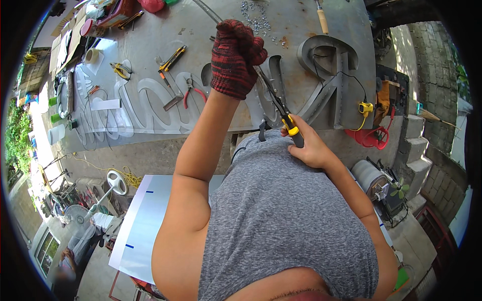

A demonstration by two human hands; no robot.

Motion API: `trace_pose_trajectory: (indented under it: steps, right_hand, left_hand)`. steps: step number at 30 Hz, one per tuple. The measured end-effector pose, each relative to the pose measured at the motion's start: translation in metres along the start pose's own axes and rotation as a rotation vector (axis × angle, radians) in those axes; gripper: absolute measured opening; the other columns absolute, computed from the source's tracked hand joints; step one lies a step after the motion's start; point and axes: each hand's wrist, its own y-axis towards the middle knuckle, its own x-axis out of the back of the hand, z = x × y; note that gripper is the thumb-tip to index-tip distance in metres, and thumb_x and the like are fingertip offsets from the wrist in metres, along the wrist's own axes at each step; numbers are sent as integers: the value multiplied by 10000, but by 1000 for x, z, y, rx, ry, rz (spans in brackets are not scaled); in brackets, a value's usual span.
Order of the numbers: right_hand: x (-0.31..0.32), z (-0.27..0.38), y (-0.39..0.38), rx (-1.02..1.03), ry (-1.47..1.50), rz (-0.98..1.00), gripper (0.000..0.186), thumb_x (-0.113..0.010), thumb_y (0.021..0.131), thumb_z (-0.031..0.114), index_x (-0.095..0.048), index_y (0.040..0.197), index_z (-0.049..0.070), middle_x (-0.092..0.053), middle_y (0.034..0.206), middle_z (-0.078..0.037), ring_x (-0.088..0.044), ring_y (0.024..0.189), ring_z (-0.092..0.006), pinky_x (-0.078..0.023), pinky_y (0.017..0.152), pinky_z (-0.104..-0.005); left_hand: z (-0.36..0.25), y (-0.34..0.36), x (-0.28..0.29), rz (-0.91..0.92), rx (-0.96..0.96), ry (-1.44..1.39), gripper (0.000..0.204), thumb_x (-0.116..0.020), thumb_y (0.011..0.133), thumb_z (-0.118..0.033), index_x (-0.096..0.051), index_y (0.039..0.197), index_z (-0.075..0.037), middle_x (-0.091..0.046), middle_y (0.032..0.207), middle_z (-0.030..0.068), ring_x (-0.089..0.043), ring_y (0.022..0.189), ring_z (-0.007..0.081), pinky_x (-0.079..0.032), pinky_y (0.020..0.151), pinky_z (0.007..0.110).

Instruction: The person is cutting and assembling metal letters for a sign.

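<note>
My left hand (236, 57), in a red-and-black knit glove, is closed round a long, narrow metal strip (207, 10). The strip runs from the far edge of view down through the fist towards my body. My bare right hand (312, 145) grips a hand tool with yellow-and-black handles (291, 125), held close to my shirt. Its dark, slim head meets the lower end of the strip; whether it is pliers or snips is unclear. Beneath lie large metal letter shapes, with a raised-wall letter (346, 65) on the right and a flat cut-out (145, 100) on the left.
On the metal table (296, 15) lie red-handled pliers (189, 93), a utility knife (173, 57), a yellow-handled tool (120, 70), a yellow tape measure (366, 107), a wooden-handled tool (322, 19) and scattered small metal bits (256, 17). A person (68, 258) sits at lower left, beside a fan (78, 215).
</note>
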Motion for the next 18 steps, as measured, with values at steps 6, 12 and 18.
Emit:
trace_pose_trajectory:
  steps: [6, 12, 18]
  right_hand:
    - [-3, 9, 0, -46, -37, -34, 605, -610, 780, 3, -461, 1366, 34, -597, 1064, -95, -578, 929, -165, -487, 916, -325]
    - [-2, 3, 6, -88, -22, -4, 576, -601, 786, 0, -473, 1346, 36, -590, 1038, -79, -548, 879, -150, -478, 877, -309]
    - [-1, -2, 7, 42, 106, -46, 656, -596, 800, -25, -431, 1431, 41, -592, 1101, -85, -575, 950, -181, -478, 942, -328]
  left_hand:
    - [1, 0, -6, 18, -6, 10, 370, -562, 1015, -515, -556, 822, -199, -356, 659, -54, -343, 575, 129, -303, 477, 295]
    - [1, 6, 0, -3, -23, -37, 386, -561, 1006, -538, -560, 826, -196, -357, 661, -56, -342, 574, 126, -306, 483, 295]
    - [8, 9, 8, 94, 42, -54, 373, -619, 978, -540, -560, 816, -209, -435, 675, -53, -387, 562, 140, -304, 480, 301]
